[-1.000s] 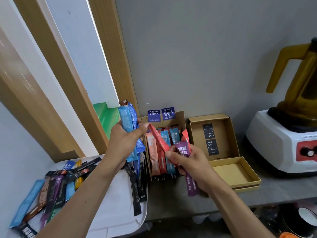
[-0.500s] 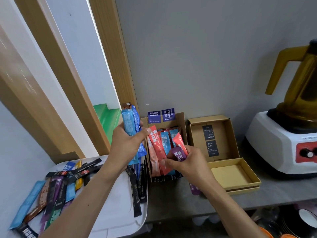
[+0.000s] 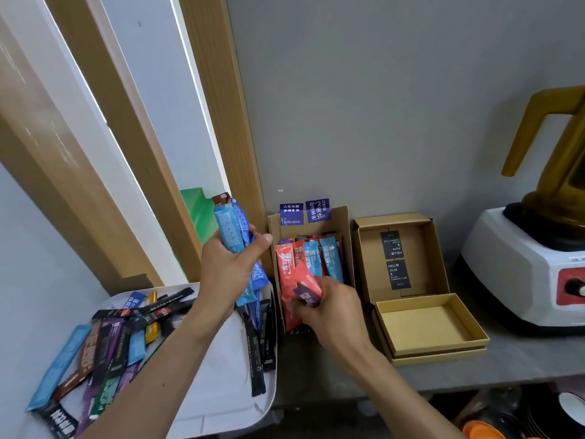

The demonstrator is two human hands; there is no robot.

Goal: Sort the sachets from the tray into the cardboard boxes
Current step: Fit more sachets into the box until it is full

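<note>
My left hand [image 3: 231, 267] grips a bunch of blue sachets [image 3: 235, 236], held upright above the white tray [image 3: 218, 403]. Several loose sachets [image 3: 107, 350] in black, purple, blue and yellow lie on the tray's left side. My right hand [image 3: 329, 308] holds a red sachet [image 3: 305, 278] and a purple sachet [image 3: 307, 294] at the front of the left cardboard box [image 3: 343, 223]. That box holds red and blue sachets [image 3: 316, 258] standing in a row. To its right the second cardboard box [image 3: 433, 327] stands open with nothing in its base.
A white blender base [image 3: 525, 267] with an amber jug [image 3: 563, 153] stands at the right on the grey counter [image 3: 506, 359]. A wooden door frame [image 3: 218, 128] rises behind the tray. Dishes [image 3: 569, 410] sit on a shelf below the counter.
My right hand has moved forward and down into the left box with the red and purple sachets, which now sit lower among the others. My left hand has barely moved.
</note>
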